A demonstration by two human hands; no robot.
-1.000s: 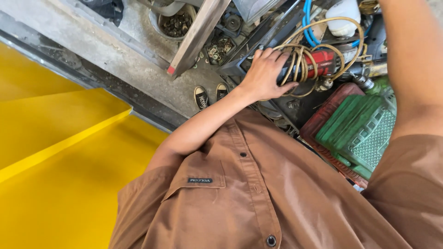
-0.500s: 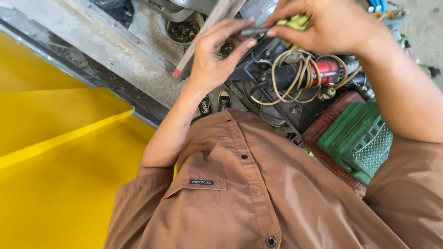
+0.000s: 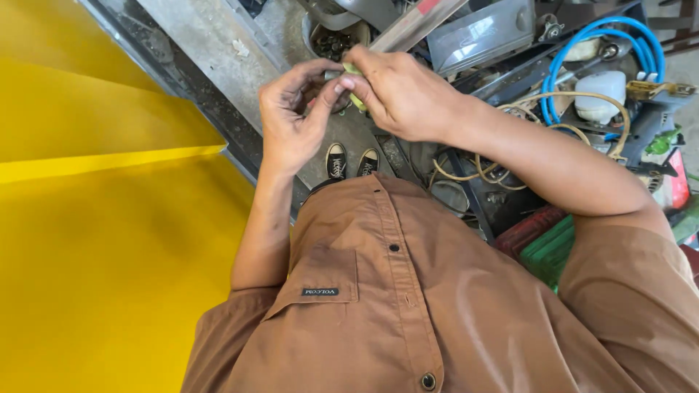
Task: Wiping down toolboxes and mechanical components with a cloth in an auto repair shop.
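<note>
My left hand (image 3: 291, 120) and my right hand (image 3: 397, 91) meet in front of my chest, above my brown shirt (image 3: 408, 306). Between the fingertips of both hands sits a small yellow-green object (image 3: 354, 81), mostly hidden by the fingers; a bit of pale metal shows beside it. What it is exactly I cannot tell. My black and white shoes (image 3: 349, 161) show far below the hands on the grey floor.
A big yellow panel (image 3: 95, 218) fills the left side. A grey metal beam (image 3: 211, 44) runs diagonally past it. At right lie a blue hose (image 3: 582, 51), tan coiled cable (image 3: 553, 109), a white plastic tank (image 3: 601, 94), a green crate (image 3: 550, 251) and a pot of small parts (image 3: 331, 36).
My left hand left the cable coil and rose to meet my right hand, which came in from the right with the small yellow-green object. Both hands now pinch it nearer the view's middle.
</note>
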